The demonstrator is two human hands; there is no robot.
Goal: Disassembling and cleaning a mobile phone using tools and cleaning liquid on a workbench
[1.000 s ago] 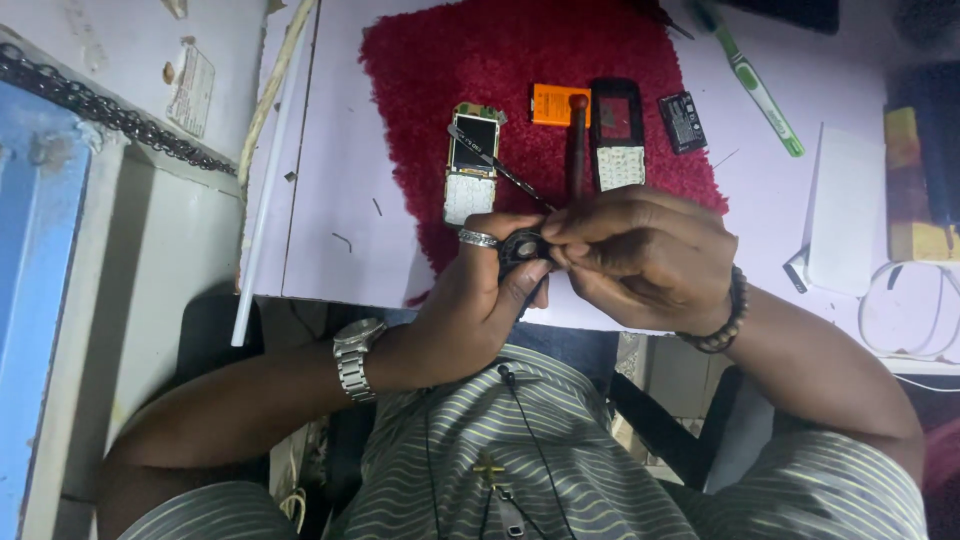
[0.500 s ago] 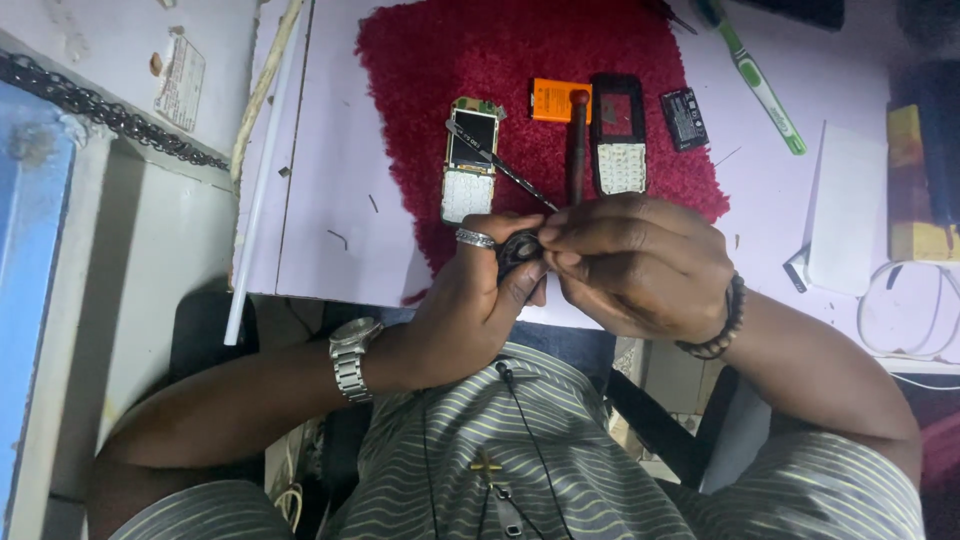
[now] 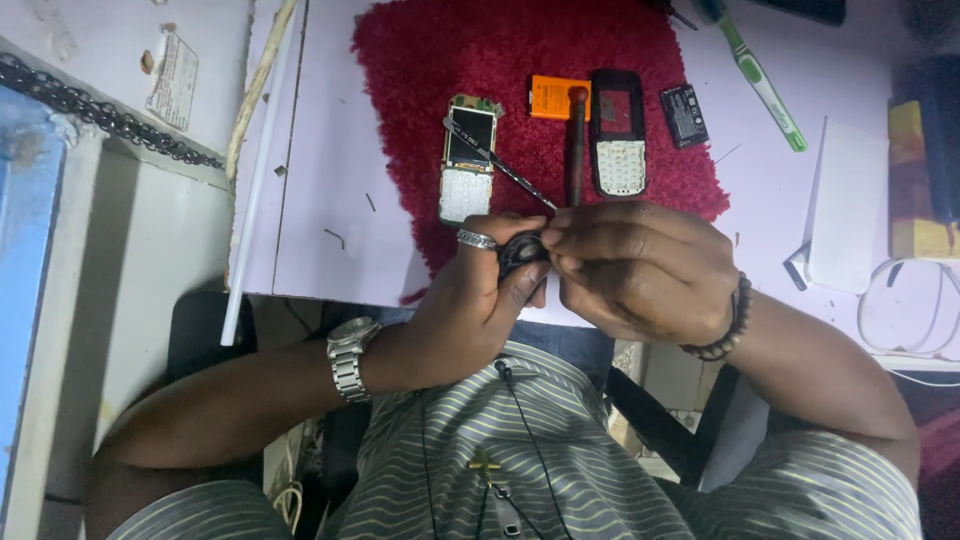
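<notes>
Left hand (image 3: 480, 290): fingers pinch a small black part (image 3: 520, 250) at the worktop's near edge, steadying it
Right hand (image 3: 640, 270): fingers pressed together on the same part, working it
Red mat (image 3: 420, 60): keeps loose pieces together
On mat: phone board (image 3: 468, 160), phone cover (image 3: 618, 130), screwdriver (image 3: 576, 145), orange piece (image 3: 552, 98)
</notes>
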